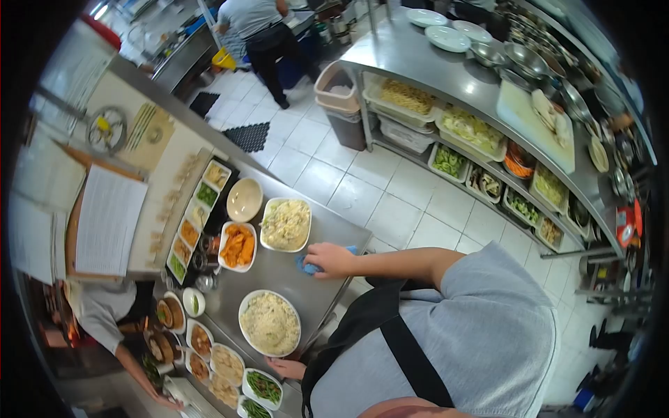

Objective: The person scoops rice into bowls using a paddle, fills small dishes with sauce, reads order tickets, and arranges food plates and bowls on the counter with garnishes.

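My right hand (330,260) is closed over a blue cloth (306,265), pressed on the steel counter near its edge. Just beyond it stands a square white dish of creamy, chunky salad (286,224). Lower down, a round white bowl (270,322) holds a pale, crumbly-topped food. Beside the bowl's near rim rests my left hand (287,368), partly hidden by my apron; its visible fingers look stretched out, and whether they touch the bowl is unclear. A white dish of orange pieces (237,246) sits behind the salad dish, by an empty-looking cream bowl (245,199).
Small food containers (197,216) line the counter's back. Dishes of green beans (263,389) and other foods crowd its left end, where another person's arm (143,376) reaches in. Behind me stand a steel shelf unit (446,76) and a bin (341,104). A person works farther off.
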A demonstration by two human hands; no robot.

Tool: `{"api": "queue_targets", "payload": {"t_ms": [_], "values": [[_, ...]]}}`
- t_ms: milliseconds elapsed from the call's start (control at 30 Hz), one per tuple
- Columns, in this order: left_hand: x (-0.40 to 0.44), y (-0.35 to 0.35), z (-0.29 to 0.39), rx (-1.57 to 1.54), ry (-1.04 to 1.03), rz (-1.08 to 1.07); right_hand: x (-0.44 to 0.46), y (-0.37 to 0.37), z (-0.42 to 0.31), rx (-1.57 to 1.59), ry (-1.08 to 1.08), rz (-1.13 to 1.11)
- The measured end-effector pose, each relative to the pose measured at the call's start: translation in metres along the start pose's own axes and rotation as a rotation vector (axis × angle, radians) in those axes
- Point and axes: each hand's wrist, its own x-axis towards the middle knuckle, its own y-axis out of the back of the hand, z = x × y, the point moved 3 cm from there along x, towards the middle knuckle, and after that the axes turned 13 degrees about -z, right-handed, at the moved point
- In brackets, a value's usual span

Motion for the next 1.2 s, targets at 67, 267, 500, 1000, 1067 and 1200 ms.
{"api": "queue_targets", "payload": {"t_ms": [67,267,500,1000,1067,1200], "values": [[0.044,0.011,0.025,0.067,-0.038,0.004,0.026,-0.004,-0.011,0.038,0.009,0.054],[0.043,-0.022,-0.012,0.011,-0.016,-0.133,-0.021,-0.004,0.011,-0.025,-0.03,0.02],[0.055,-0.031,-0.016,0.016,-0.038,-0.13,-0.019,-0.002,0.011,-0.018,0.009,0.023],[0.032,-0.027,0.012,0.329,0.1,-0.1,0.003,0.011,0.0,0.205,0.021,0.102],[0.022,-0.028,0.015,0.251,0.057,-0.03,0.014,0.012,-0.011,0.2,0.043,0.124],[0.005,-0.031,0.047,0.344,0.087,-0.068,0.031,0.012,-0.024,0.054,0.06,-0.022]]}}
